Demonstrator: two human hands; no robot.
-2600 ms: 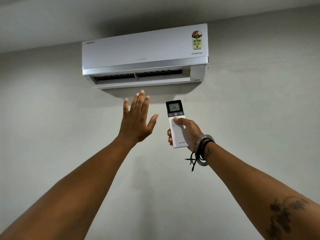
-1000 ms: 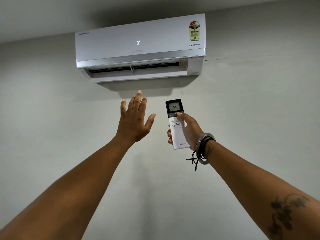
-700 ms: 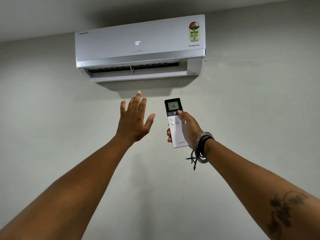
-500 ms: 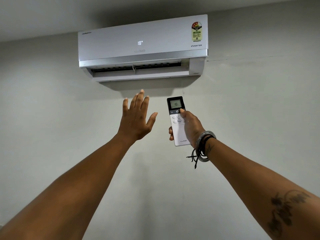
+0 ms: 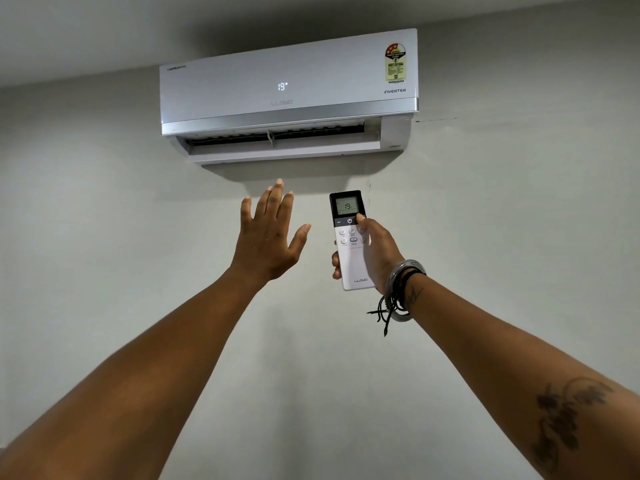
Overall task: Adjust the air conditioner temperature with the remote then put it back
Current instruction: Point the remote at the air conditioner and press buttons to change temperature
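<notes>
I am holding the slim white plastic remote with a dark screen (image 5: 350, 239) upright in my right hand (image 5: 379, 256), fingers wrapped round its body and the thumb pressing at the right end of the dark button strip; its screen is reading 19. My left hand (image 5: 268, 237) is raised just beside it, spread flat and gripping nothing, beneath the white wall-mounted air conditioner (image 5: 289, 95), whose front panel is showing 19 and whose flap is standing open.
</notes>
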